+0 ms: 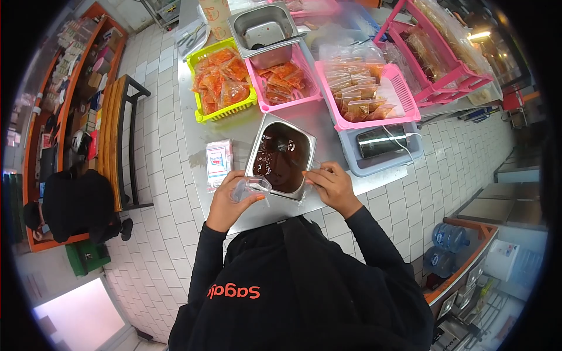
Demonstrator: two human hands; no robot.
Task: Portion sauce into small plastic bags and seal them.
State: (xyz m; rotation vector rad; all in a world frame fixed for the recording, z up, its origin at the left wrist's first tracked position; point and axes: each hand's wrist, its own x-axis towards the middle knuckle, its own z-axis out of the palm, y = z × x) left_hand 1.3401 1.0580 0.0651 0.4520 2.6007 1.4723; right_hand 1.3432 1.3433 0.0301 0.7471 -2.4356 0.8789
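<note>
My left hand [232, 199] holds a small clear plastic bag [256, 186], its round mouth spread open beside the near left corner of a steel food pan [311, 147]. Dark brown, glossy sauce [281, 164] fills much of the pan. At the pan's right rim is my right hand [329, 184], its thumb and fingers pinched together over the edge. Something clear shows by those fingers, but I cannot make out what they hold. Left of the pan lies a pack of plastic bags [218, 164] with a printed label.
Behind the pan stand a yellow-green basket [210, 116] and a pink basket [274, 106] of orange-red packets. An empty steel pan [263, 28] rests over them. Right: a pink basket [373, 123] of brown sauce packets, and a phone [382, 141] in a grey tray [373, 168]. A person [79, 204] crouches left.
</note>
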